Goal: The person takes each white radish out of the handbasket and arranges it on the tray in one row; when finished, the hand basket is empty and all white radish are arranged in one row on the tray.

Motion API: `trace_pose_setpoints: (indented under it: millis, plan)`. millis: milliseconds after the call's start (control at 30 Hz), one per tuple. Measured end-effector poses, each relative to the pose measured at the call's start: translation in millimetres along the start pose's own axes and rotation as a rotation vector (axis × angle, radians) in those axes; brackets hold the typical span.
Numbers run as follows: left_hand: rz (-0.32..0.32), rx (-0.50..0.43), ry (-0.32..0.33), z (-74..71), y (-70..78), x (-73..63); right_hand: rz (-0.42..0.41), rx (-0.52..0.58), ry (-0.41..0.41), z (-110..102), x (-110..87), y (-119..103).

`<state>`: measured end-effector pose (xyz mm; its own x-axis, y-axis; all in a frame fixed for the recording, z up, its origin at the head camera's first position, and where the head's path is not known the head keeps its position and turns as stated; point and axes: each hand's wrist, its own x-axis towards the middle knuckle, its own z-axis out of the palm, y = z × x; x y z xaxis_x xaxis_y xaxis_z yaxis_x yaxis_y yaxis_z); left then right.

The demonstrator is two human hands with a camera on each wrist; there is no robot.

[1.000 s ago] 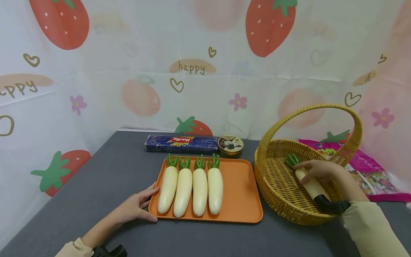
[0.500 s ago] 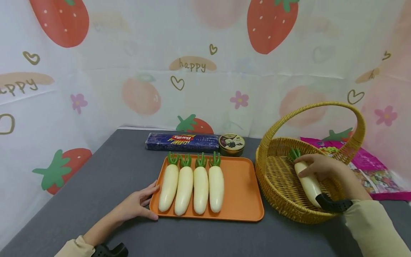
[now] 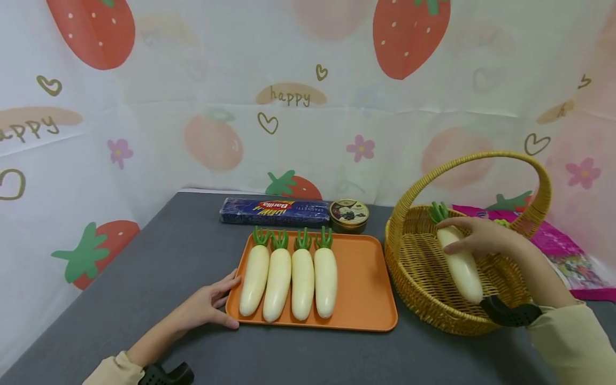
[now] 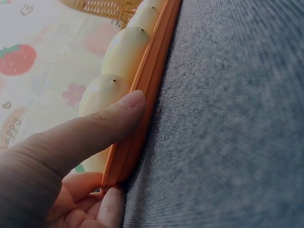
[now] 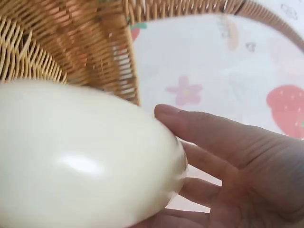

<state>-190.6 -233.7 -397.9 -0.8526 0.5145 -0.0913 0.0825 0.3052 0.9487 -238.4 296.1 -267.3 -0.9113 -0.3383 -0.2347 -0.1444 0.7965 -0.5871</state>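
Observation:
My right hand grips a white radish with a green top, near its leafy end, and holds it tilted over the inside of the wicker basket. In the right wrist view the radish fills the lower left, thumb and fingers around it. My left hand holds the near left corner of an orange tray. The left wrist view has the thumb against the tray wall and the fingers bent at the corner. Several white radishes lie side by side on the tray, green tops away from me.
Behind the tray lie a blue spaghetti pack and a round tin. A pink bag lies behind the basket, whose tall handle arches over its opening. A printed curtain hangs along the table's back.
My right hand has lifted the radish up from the basket's bottom, its lower end rising clear of the wristband. The left hand keeps its place at the tray.

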Motion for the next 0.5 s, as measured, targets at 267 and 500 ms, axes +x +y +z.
trace_pose_setpoints:
  millis: [267, 500]
  plan:
    - [0.000, -0.010, -0.004, -0.2, 4.8, 0.9, -0.064, -0.018, 0.079, 7.0, -15.6, -12.6]
    - [-0.003, -0.006, -0.006, 1.1, 3.7, 0.9, -0.162, -0.077, 0.227, 17.0, -29.5, -19.0]
